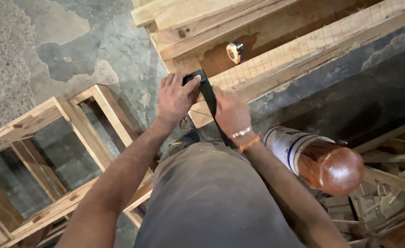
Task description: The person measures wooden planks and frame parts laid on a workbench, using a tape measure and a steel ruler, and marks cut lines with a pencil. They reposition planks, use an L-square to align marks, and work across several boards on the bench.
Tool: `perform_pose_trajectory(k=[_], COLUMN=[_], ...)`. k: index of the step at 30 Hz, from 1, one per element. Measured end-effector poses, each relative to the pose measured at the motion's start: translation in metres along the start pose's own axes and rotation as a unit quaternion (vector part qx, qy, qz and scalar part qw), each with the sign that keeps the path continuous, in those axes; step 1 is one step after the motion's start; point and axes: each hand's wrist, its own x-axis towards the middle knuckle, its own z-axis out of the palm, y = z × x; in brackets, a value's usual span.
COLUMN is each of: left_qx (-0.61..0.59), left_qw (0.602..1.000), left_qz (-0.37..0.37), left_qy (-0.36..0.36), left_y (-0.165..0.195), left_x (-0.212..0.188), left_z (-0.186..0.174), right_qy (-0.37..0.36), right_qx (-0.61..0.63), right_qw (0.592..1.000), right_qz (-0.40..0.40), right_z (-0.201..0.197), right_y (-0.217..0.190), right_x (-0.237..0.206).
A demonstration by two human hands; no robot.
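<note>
- Closest in: grey trousers (211, 197) filling the bottom centre, both forearms reaching forward over them.
- To the right, just beside the right forearm: a can (288, 144), white with a blue stripe, and a glossy reddish-brown lid or cap (337, 169) at its near end; exact kind of container hard to tell from this angle.
- Lower right corner: a heap of wood offcuts (386, 202).
- To the left: an open wooden frame (81, 124) of pale slats lying over the concrete floor (37, 50).
- Right hand (231, 112), bangle and orange thread at the wrist, curled around the long arm of a black square (210, 98); fingers mostly hidden behind the tool.
- Left hand (177, 97) fingers bent, pressing down on the short arm of the square, holding it against the plank edge.
- Square: flat, matte black, L-shaped, narrow blade running from the corner of the plank (276, 62) back toward the body; short arm lying across the plank's near end.
- Plank: pale wood, long, running diagonally to the upper right, faint grid pattern on its face.
- Beyond the hands: a tape measure (234, 51), tan and black, resting in the recess between stacked timbers (198, 23).
</note>
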Motion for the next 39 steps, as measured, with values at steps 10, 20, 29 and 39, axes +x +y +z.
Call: perform_pose_trajectory(k=[10,20,29,39], left_qx=[0.001,-0.015,-0.003,0.001], left_qw=[1.000,1.000,1.000,1.000], left_qz=[-0.007,-0.001,-0.005,-0.011], left_qy=[0.009,0.016,-0.005,-0.004], left_y=[0.000,-0.004,-0.005,-0.009], left_x=[-0.001,-0.004,-0.004,-0.006], left_z=[0.001,-0.001,0.002,0.005], right_qy=[-0.013,-0.089,0.059,0.052], right_qx=[0.018,-0.031,0.024,-0.002], right_qw=[0.999,0.991,0.997,0.999], right_qz=[0.025,0.098,0.032,-0.013], right_z=[0.009,-0.022,-0.012,-0.007], right_y=[-0.001,-0.003,-0.007,-0.013], right_x=[0.021,-0.032,-0.028,-0.009])
